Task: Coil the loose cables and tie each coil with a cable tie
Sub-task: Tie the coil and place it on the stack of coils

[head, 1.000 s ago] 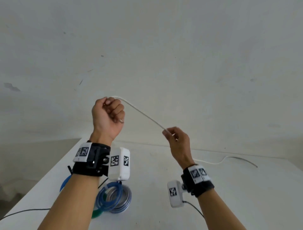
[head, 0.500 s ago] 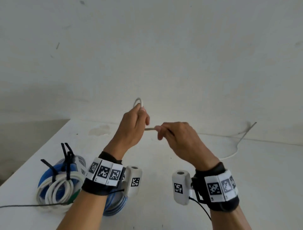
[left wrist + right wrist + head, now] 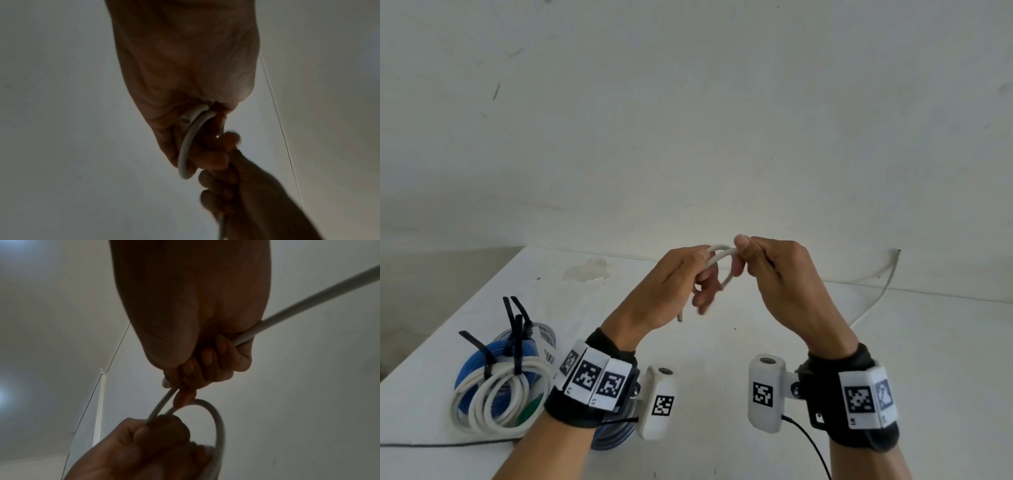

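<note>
A loose white cable [image 3: 719, 257] arcs between my two hands, held up above the white table [image 3: 722, 342]. My left hand [image 3: 681, 284] grips a small loop of the cable [image 3: 186, 146], and the cut end [image 3: 680, 319] pokes out below the palm. My right hand [image 3: 763, 263] pinches the cable [image 3: 164, 400] just right of the loop, thumb on top. The rest of the cable [image 3: 873, 298] trails off to the right, across the table's far side, and its far end [image 3: 895, 255] leans up against the wall.
At the table's left front lie tied coils: a white one [image 3: 496, 394] over a blue one [image 3: 479, 359], with black cable ties [image 3: 515, 322] sticking up. A grey-blue coil [image 3: 613, 438] shows under my left wrist. A thin black wire [image 3: 431, 445] runs off the left edge.
The hands came together from about a forearm's length apart. The straight stretch of white cable between them has become a small loop held in my left hand. The camera tilted down, showing the tied coils.
</note>
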Available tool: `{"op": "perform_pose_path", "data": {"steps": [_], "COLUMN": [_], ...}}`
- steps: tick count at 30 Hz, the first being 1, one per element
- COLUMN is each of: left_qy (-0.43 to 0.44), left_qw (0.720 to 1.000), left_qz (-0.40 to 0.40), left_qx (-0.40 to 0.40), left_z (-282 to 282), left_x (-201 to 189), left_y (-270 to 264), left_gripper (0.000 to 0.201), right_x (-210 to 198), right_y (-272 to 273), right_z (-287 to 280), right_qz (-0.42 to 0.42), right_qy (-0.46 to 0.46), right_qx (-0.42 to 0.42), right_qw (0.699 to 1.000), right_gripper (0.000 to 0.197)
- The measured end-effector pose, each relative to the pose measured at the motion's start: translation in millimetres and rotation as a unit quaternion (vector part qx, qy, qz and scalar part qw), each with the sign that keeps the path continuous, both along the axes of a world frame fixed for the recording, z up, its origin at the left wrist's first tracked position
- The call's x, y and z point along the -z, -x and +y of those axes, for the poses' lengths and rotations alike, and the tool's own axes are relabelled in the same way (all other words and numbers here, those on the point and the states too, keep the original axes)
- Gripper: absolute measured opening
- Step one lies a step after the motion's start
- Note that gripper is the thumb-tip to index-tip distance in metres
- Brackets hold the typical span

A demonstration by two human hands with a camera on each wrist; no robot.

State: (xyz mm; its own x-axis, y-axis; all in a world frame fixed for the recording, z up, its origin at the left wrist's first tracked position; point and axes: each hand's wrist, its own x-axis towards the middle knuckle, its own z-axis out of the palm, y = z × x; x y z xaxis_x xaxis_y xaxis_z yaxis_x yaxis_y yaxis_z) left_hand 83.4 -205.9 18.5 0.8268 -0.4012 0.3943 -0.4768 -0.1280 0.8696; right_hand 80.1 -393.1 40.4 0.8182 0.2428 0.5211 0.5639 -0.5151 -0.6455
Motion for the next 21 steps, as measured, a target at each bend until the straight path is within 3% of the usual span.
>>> {"op": "perform_pose_path", "data": {"steps": [5,9,13,21], "left_qy": [0.143,0.217,0.245,0.29], "left_qw": [0.978,0.954,0.94,0.904], "left_qz": [0.11,0.176,0.215,0.284], "left_qx": [0.105,0.107,0.096,0.138], "left_z": [0.1,-3.8,-5.0,-4.3], "left_x": [4.1,4.7,0.4,-3.8], "left_y": [-4.2,-5.9,-5.9,-1.0], "left_gripper": [0.041,0.041,0.043,0.035], "right_x": [10.2,13.3,18.6,32.8], "right_y": [-7.7,-9.8,-8.1,-14.6], "right_z": [10.7,14.6,24.3,39.5], "right_qz": [-0.017,-0.038,-0.05,-0.116], "right_qy": [-0.049,-0.092,-0.105,-0.083], "right_qx": [0.037,0.057,0.072,0.186], "right_qw": [0.998,0.993,0.991,0.972], "right_gripper": [0.042,0.024,0.042,0.044]}}
